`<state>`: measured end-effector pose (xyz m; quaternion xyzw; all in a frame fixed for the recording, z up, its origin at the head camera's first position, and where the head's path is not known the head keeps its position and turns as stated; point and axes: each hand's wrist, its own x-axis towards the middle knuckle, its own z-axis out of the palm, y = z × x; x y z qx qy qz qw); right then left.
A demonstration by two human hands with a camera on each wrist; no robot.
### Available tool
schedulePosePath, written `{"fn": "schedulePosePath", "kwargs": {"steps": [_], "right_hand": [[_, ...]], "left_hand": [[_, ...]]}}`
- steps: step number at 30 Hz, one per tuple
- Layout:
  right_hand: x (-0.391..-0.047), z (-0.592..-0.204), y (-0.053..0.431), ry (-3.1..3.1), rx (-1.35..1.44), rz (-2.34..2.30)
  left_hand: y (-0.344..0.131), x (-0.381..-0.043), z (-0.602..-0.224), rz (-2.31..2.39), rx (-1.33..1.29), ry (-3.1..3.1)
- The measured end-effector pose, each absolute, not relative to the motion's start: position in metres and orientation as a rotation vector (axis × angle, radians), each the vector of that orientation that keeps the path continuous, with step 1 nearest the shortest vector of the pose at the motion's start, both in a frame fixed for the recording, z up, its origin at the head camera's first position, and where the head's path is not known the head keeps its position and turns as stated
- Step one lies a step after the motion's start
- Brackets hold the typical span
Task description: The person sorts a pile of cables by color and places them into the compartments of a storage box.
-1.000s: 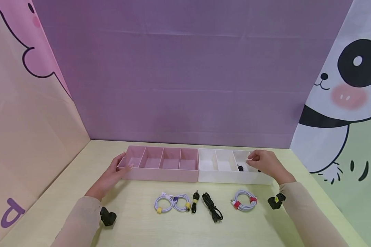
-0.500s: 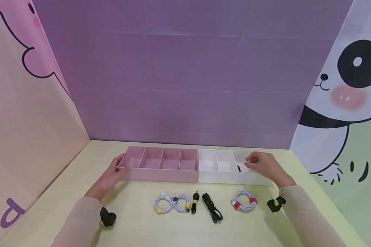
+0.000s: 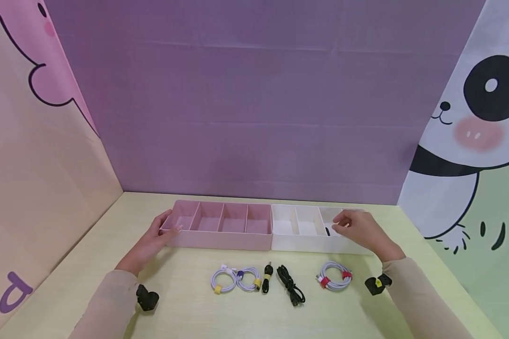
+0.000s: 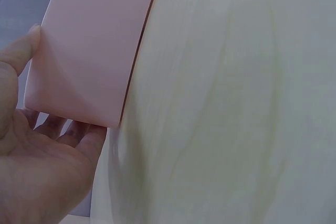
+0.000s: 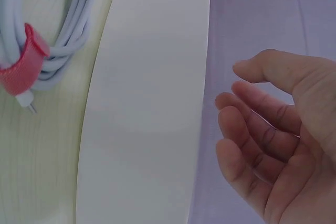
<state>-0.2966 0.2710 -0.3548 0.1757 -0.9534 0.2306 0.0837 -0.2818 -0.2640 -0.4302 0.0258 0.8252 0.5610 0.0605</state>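
My left hand grips the left end of a pink divided box. In the left wrist view, its thumb lies at the top edge of the pink box and the fingers go round the end. Over the right part of a white divided box is my right hand. Its fingers are loosely bent with nothing between them in the right wrist view. A small black piece shows in the white box's third compartment; the hand hides most of the compartment to its right.
In front of the boxes lie two white coiled cables with yellow ties, a short black cable, a bundled black cord and a white coiled cable with red ties. A purple backdrop stands behind.
My right hand has shifted slightly left and down over the white box. Less of the black item in the third compartment shows than a second ago. My left hand has stayed put.
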Motion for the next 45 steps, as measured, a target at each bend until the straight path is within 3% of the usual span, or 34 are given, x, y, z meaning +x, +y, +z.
{"fn": "schedulePosePath", "kwargs": {"steps": [45], "right_hand": [[-0.260, -0.362, 0.237, -2.765, 0.711, 0.751]], "left_hand": [[-0.264, -0.282, -0.427, 1.642, 0.010, 2.509]]}}
